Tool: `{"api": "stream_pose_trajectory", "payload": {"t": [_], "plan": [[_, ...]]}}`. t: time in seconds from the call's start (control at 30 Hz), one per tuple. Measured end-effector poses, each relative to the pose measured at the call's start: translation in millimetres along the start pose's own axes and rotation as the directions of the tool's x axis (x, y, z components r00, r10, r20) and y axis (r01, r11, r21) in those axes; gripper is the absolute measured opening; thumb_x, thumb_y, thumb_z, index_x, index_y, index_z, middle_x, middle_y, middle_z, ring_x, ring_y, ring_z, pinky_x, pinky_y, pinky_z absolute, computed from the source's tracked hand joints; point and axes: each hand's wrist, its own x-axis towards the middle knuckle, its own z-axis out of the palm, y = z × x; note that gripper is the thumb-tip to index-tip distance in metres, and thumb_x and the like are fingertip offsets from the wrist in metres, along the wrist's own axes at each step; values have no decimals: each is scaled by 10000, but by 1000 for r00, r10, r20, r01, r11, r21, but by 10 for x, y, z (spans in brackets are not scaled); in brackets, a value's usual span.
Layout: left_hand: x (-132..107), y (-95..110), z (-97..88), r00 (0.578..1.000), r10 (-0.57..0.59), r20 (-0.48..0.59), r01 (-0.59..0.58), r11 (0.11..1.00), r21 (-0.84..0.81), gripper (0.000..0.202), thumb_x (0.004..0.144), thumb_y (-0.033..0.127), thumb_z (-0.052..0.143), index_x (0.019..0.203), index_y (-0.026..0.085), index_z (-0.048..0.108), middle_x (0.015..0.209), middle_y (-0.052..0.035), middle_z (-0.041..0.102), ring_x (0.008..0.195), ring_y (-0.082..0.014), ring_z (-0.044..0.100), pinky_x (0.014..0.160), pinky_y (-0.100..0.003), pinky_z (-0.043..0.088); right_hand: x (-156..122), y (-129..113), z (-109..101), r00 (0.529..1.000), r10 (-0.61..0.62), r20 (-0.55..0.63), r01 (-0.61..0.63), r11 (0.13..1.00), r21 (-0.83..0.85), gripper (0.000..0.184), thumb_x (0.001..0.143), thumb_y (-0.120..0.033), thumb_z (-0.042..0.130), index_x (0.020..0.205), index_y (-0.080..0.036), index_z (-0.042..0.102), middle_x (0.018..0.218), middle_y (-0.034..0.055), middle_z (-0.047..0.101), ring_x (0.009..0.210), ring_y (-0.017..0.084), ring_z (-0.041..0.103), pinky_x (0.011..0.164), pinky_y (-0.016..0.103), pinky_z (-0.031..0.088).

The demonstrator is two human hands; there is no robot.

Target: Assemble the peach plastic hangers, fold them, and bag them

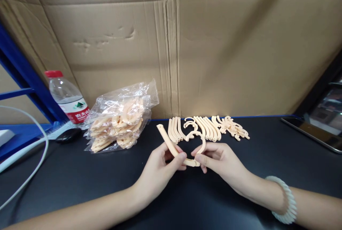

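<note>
Between thumb and fingers, my left hand [162,167] grips a long curved peach-coloured plastic piece [169,143] with a hole near its far end. My right hand [217,157] pinches a hooked peach-coloured piece [203,144] with a curved upper part. The lower ends of both pieces meet between my hands, above the black table; whether they are locked together I cannot tell. Just behind them lie a row of curved strips [175,130], a second row of strips [210,129] and a pile of small pieces [235,129], all the same colour.
A clear plastic bag [120,119] full of similar pieces stands at the left. Beside it are a water bottle [69,98] with a red cap, a black mouse [68,135] and a white cable [44,151]. A tablet-like device [315,133] lies at right. Cardboard [240,51] walls the back.
</note>
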Motion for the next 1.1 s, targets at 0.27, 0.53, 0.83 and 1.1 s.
{"api": "stream_pose_trajectory", "payload": {"t": [0.27, 0.53, 0.83, 1.1], "plan": [[20, -3, -18, 985, -70, 160, 66, 997, 32, 214, 730, 313, 768, 797, 124, 695, 745, -38, 707, 688, -153, 647, 702, -283, 520, 70, 13, -82, 999, -42, -34, 39, 995, -91, 286, 766, -437, 754, 863, -174, 696, 696, 25, 670, 559, 143, 592, 533, 288, 510], [35, 58, -26, 995, -86, 59, 88, 995, -36, 207, 691, 295, 798, 763, 127, 702, 714, -19, 695, 647, -129, 631, 666, -246, 518, 376, -5, -644, 778, -491, 393, 471, 40, -881, 161, 920, -181, 534, 913, -196, 694, 970, 111, 648, 916, 271, 509, 787, 429, 434], [29, 83, -5, 995, -97, 20, 98, 994, -38, 224, 667, 307, 810, 756, 133, 702, 694, -15, 680, 638, -133, 621, 652, -253, 505, 429, 63, -661, 821, -399, 408, 442, -10, -897, 188, 955, -158, 484, 920, -199, 664, 950, 92, 596, 903, 248, 508, 763, 377, 428], [51, 55, -34, 996, -85, -6, 84, 993, -78, 247, 666, 306, 825, 776, 129, 694, 705, -16, 681, 639, -129, 626, 641, -245, 507, 308, -129, -491, 761, -648, 26, 403, 440, -803, 160, 983, -248, 461, 982, -213, 617, 744, 22, 564, 639, 170, 545, 620, 313, 441]]}}
